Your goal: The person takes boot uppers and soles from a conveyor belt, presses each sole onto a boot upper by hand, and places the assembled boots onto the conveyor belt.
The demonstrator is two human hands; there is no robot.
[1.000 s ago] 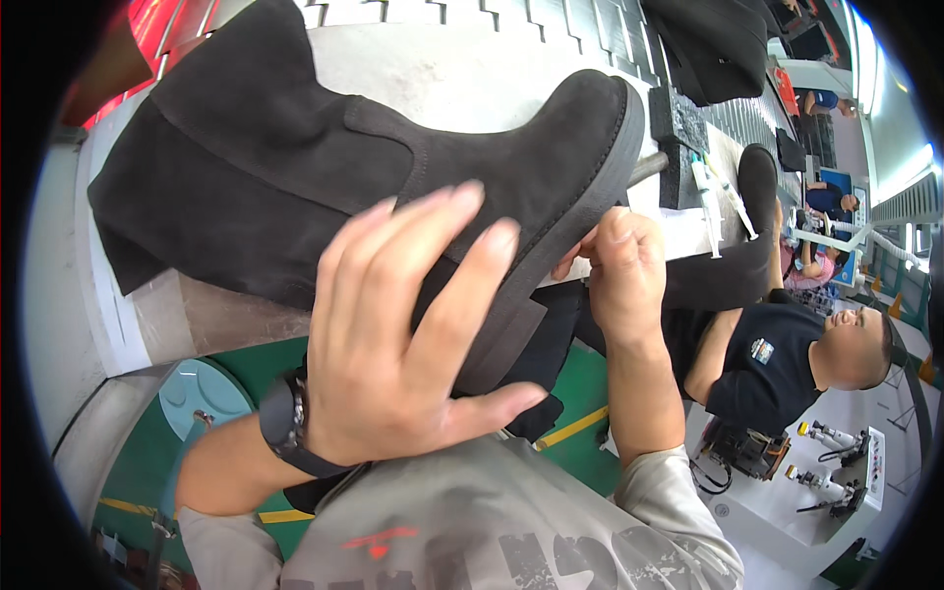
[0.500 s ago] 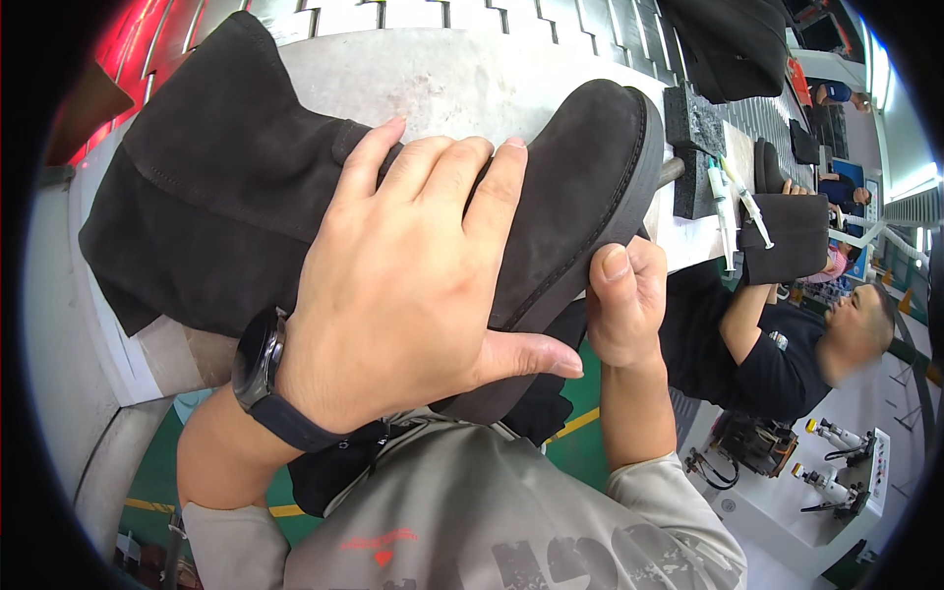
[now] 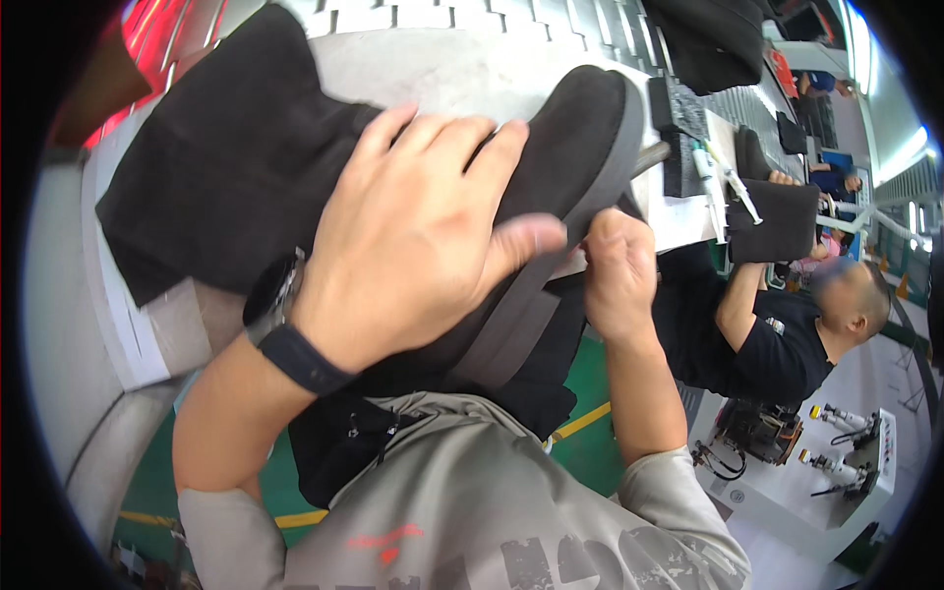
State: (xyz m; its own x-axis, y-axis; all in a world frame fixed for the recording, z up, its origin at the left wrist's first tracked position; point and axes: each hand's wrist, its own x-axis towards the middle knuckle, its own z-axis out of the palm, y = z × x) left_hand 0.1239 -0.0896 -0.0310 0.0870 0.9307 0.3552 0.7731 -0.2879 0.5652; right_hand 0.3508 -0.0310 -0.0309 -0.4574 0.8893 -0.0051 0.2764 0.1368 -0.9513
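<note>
A tall black suede-like boot [image 3: 560, 147] lies on its side, its shaft [image 3: 221, 147] toward the left and its thick dark sole [image 3: 605, 192] facing right. My left hand [image 3: 423, 216], wearing a black watch, grips the boot around the ankle and instep, fingers across the upper and thumb near the sole edge. Right against the sole's side, my right hand [image 3: 619, 265] is closed in a fist-like pinch. What its fingers hold, if anything, is hidden. The heel end of the sole [image 3: 506, 339] points down toward my body.
A pale work board [image 3: 423, 69] lies under the boot, with a slatted metal conveyor [image 3: 511, 20] beyond. Two syringe-like tubes [image 3: 723, 187] and a dark grey block [image 3: 678, 128] sit to the right. A co-worker [image 3: 777, 324] holds another dark boot [image 3: 772, 221] nearby.
My right hand has curled from thumb-up against the sole into a closed pinch beside it. My left thumb has swung up nearer the sole edge. The boot has tilted slightly.
</note>
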